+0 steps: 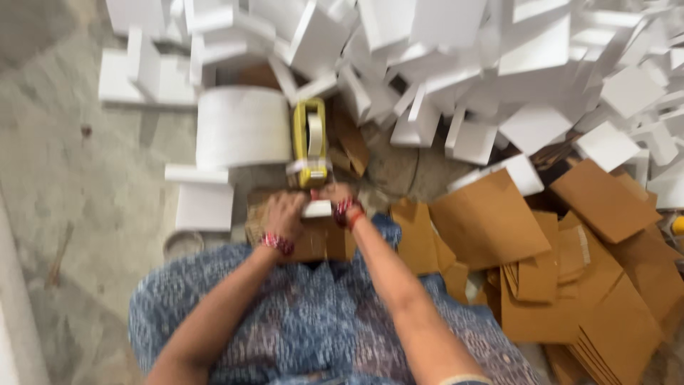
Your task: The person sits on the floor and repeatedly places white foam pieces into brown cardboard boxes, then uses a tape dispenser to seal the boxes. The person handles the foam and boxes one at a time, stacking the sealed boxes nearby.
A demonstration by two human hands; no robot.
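My left hand [286, 214] rests on top of a small brown cardboard box [322, 241] that sits against my knees. My right hand [338, 201] grips the near end of a yellow tape dispenser [310, 139] where it meets the box. A strip of pale tape [317, 209] lies between my two hands on the box top. Both wrists carry red bangles. The picture is blurred by motion.
A large heap of white foam pieces [499, 64] fills the far side. A white foam block [242, 127] stands left of the dispenser. Flat brown cardboard sheets [570, 271] are piled at the right. A small round tin [182, 244] lies on the concrete floor at left.
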